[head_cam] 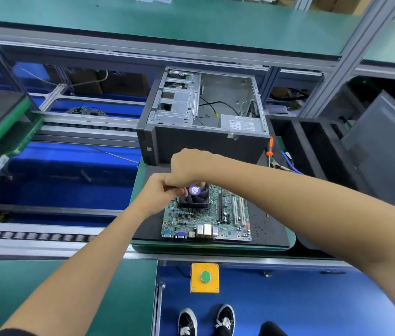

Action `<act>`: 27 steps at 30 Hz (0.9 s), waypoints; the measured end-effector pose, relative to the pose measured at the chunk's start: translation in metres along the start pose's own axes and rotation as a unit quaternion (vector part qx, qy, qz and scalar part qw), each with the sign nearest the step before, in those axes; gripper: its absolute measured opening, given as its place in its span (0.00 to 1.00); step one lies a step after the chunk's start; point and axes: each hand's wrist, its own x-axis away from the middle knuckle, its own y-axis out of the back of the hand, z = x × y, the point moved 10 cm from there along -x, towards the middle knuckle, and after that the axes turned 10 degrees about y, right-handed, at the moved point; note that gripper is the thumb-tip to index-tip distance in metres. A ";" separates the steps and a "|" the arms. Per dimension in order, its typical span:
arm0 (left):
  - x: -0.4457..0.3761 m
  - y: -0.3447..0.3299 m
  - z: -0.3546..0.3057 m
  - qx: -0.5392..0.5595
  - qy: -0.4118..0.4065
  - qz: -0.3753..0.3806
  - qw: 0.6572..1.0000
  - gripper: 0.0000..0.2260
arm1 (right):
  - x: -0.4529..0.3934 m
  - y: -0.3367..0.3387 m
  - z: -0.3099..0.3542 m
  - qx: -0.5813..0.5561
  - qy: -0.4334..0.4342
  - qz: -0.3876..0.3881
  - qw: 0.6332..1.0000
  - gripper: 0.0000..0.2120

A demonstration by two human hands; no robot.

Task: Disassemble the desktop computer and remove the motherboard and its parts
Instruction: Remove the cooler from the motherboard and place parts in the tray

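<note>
Both my hands, left (161, 194) and right (186, 169), are pinching something small I can't make out, right over the fan (195, 197). Motherboard (206, 218) sits just below; it's stiff but fragile, so lift by the edges.

Bright, even overhead light; soft, faint shadows.
Straight rails are bent outward at the edges by the wide lens, the hands are slightly blurred, and the far corners are softened.

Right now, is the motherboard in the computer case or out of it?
Out. The motherboard lies flat on the black mat in front of the opened computer case.
</note>
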 end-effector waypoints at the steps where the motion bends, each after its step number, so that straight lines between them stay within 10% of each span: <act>1: 0.000 0.001 0.000 0.014 -0.006 -0.008 1.000 0.09 | -0.001 -0.006 0.000 -0.003 -0.007 0.033 0.999 0.15; 10: -0.008 0.001 0.016 0.017 0.034 -0.064 0.997 0.07 | 0.006 -0.004 0.041 0.300 0.182 0.087 0.932 0.10; 17: 0.000 -0.011 0.023 0.059 0.065 0.084 0.993 0.10 | 0.003 -0.008 0.054 0.429 0.242 0.063 0.868 0.08; 27: -0.009 0.004 0.008 0.058 0.043 -0.038 0.997 0.04 | -0.006 0.016 -0.012 0.039 0.000 -0.038 0.999 0.16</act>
